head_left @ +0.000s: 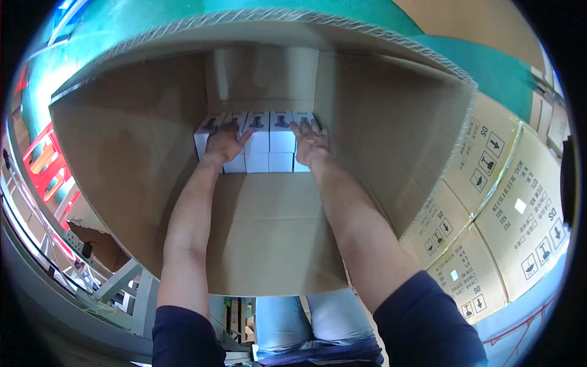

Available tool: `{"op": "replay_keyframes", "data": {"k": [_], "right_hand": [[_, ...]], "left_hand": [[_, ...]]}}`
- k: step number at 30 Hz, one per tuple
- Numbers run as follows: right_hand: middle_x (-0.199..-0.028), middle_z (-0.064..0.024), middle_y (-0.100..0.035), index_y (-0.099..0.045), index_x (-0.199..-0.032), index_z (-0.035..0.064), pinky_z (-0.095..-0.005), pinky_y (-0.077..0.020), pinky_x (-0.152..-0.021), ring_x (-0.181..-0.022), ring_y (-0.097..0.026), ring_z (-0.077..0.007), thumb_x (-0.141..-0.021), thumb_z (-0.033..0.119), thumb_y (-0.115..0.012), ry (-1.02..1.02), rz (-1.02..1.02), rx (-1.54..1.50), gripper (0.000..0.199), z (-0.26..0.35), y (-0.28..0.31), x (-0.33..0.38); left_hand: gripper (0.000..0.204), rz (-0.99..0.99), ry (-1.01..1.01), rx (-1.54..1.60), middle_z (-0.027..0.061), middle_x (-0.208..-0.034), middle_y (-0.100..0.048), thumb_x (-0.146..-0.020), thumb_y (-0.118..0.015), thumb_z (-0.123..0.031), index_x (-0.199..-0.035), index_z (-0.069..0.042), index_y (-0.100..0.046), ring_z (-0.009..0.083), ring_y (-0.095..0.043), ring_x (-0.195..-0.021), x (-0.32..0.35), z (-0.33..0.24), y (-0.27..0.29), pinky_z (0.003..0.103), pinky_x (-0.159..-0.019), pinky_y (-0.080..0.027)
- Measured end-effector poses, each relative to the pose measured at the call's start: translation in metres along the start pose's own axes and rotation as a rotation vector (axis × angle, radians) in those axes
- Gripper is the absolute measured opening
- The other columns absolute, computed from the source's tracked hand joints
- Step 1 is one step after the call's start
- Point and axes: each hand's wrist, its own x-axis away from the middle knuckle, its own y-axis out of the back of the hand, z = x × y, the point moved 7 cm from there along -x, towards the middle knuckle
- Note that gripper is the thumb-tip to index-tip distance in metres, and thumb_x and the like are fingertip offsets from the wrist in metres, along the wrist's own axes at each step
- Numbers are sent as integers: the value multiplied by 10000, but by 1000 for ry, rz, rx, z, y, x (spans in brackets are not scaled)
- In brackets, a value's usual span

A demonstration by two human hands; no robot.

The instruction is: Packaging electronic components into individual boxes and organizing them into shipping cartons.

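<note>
Deep inside a large open cardboard carton [269, 238], several small white boxes [258, 139] stand in a row against the far wall, stacked in two layers. A dark picture is printed on their tops. My left hand [226, 144] lies on the boxes at the left end of the row, its thumb spread to the right. My right hand [310, 142] rests on the box at the right end, fingers stretched over its top and front edge. Neither hand is wrapped round a box. The carton's flaps stand up and out on the left, right and far sides.
Sealed cardboard cartons [480, 214] with printed marks are stacked at the right. To the left are a red plastic stool [49, 162] and a grey metal frame [137, 293] with a power strip [76, 241] and cables. The floor beyond is green.
</note>
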Motion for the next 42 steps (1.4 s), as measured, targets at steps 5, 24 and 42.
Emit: {"op": "replay_keyframes", "data": {"k": [5, 24, 42], "right_hand": [[-1534, -112, -340, -316, -1505, 163, -489, -182, -1170, -1421, -307, -277, -908, 140, -430, -46, -154, -45, 609, 34, 38, 27], [-884, -126, -580, -579, -989, 47, -414, -498, -706, -782, -604, -279, -781, 49, -627, 135, -688, -803, 213, -47, 70, 439], [-818, 18, -616, -614, -1114, 79, -223, -470, -687, -742, -565, -51, -883, 161, -683, 924, 320, -270, 255, 249, -49, 604]], "left_hand": [[749, 268, 100, 77, 194, -1496, -384, -961, -243, -646, -1462, -113, -403, 342, -368, -1383, -6, 18, -6, 438, -1166, -262], [131, -806, 164, 1025, 137, -919, -668, -924, -577, -97, -1020, -28, -634, 235, -660, -865, 488, -52, 71, 330, -792, -510], [192, -1084, 11, 1325, 45, -771, -622, -974, -550, -153, -1094, -33, -640, 99, -597, -732, 847, 18, 25, 262, -678, -481]]}}
